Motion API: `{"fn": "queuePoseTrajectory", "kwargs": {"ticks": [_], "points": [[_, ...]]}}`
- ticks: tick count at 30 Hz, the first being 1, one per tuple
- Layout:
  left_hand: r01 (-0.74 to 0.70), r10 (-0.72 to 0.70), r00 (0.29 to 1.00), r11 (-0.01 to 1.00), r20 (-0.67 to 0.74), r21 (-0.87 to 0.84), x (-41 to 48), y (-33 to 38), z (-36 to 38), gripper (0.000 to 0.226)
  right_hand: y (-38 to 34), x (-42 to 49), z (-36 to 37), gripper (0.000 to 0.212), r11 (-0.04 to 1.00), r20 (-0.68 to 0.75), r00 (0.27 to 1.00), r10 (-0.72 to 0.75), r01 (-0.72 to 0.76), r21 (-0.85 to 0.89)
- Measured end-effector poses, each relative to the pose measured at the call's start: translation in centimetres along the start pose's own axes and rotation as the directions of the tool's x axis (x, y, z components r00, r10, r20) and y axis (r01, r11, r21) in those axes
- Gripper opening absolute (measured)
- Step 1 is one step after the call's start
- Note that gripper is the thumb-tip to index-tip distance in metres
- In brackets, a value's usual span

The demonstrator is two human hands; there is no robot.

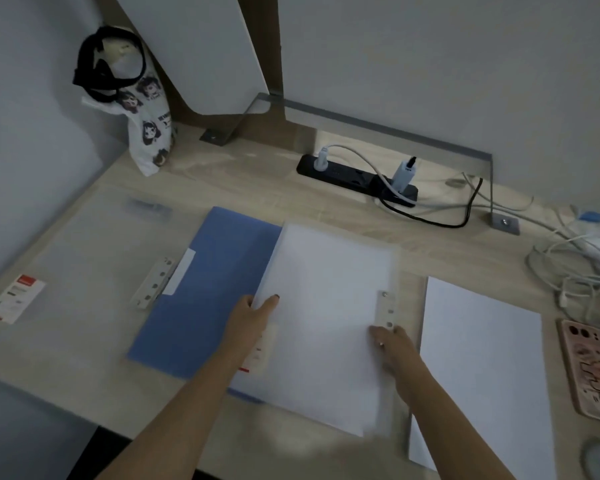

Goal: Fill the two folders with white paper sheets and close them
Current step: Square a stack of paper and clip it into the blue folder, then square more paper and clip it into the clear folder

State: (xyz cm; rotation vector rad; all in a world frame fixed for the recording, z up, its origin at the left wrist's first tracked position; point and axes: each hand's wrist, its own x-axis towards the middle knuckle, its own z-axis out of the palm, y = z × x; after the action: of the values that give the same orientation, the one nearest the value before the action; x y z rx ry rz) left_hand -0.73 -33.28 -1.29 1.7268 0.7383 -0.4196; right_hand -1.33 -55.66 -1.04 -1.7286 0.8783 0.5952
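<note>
A stack of white paper sheets [326, 306] lies in the middle of the desk on a translucent folder whose white clip strip [387, 308] shows at the sheets' right edge. My left hand [255, 318] grips the sheets' left edge, thumb on top. My right hand [394, 344] holds the right edge just below the clip strip, fingers curled. A blue folder [208, 289] lies flat to the left, partly under the sheets. Further left a second translucent folder [84, 258] lies open, with its own clip strip [153, 283]. Another white paper stack [482, 375] lies to the right.
A black power strip [357, 178] with plugs and cables sits at the back. A tangle of white cables [582, 265] and a pink phone [589, 368] are at the far right. A printed bag [146, 126] leans in the back left corner. A label card [14, 299] lies at the left.
</note>
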Motion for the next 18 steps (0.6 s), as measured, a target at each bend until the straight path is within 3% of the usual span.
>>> {"fn": "queuePoseTrajectory", "kwargs": {"ticks": [7,9,12,15,18], "points": [[-0.088,0.135,0.973,0.967,-0.187,0.24,3.0,-0.5,-8.7,0.057,-2.1,-1.9,8.4,0.035,0.993,0.179,0.98,-0.09,0.075,0.089],[-0.095,0.156,0.971,0.947,-0.181,0.307,3.9,-1.2,-11.1,0.054,-2.5,-2.1,10.9,0.056,0.995,0.19,0.977,-0.095,0.087,0.047],[-0.085,0.16,0.979,0.884,-0.128,0.46,5.0,-1.8,-14.4,0.04,-3.1,-2.4,13.5,0.086,0.989,0.11,0.987,-0.118,0.126,-0.072],[-0.101,0.263,0.939,0.826,-0.22,0.554,6.6,-1.8,-18.7,0.035,-3.6,-2.6,15.1,0.08,0.948,-0.024,0.978,-0.207,0.195,-0.25],[-0.036,0.336,0.868,0.776,-0.364,0.63,8.8,-1.6,-23.5,0.056,-3.8,-2.7,16.7,0.079,0.876,-0.039,0.945,-0.323,0.283,-0.391]]}}
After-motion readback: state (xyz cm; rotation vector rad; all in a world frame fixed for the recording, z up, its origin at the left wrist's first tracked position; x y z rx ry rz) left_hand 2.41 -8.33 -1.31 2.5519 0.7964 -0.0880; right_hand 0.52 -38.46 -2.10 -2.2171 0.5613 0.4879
